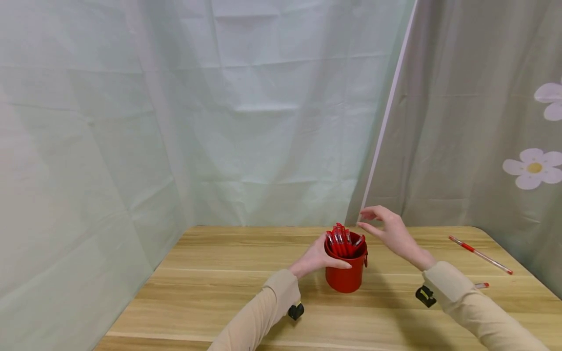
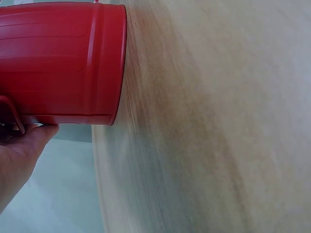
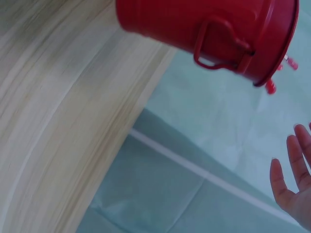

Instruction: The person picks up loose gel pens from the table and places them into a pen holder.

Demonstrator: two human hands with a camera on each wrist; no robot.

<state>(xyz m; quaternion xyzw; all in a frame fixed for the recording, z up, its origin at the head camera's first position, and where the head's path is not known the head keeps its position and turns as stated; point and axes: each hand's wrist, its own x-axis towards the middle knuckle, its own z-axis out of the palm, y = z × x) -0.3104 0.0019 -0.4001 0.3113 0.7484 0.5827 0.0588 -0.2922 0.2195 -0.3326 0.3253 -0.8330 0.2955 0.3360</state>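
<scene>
A small red metal bucket with side handles stands upright on the table. Several red-capped gel pens lean inside it, caps up. My left hand grips the bucket near its rim from the left, thumb across the front; its other fingers are mostly hidden behind. In the left wrist view, that hand shows beside a handle of the bucket. Up and to the right of the rim, my right hand hovers with fingers spread and nothing between them. The right wrist view shows this hand apart from the bucket.
One red pen lies at the table's right side. The red end of another pen peeks out past my right sleeve. Pale curtains hang behind the wooden table and along its left side.
</scene>
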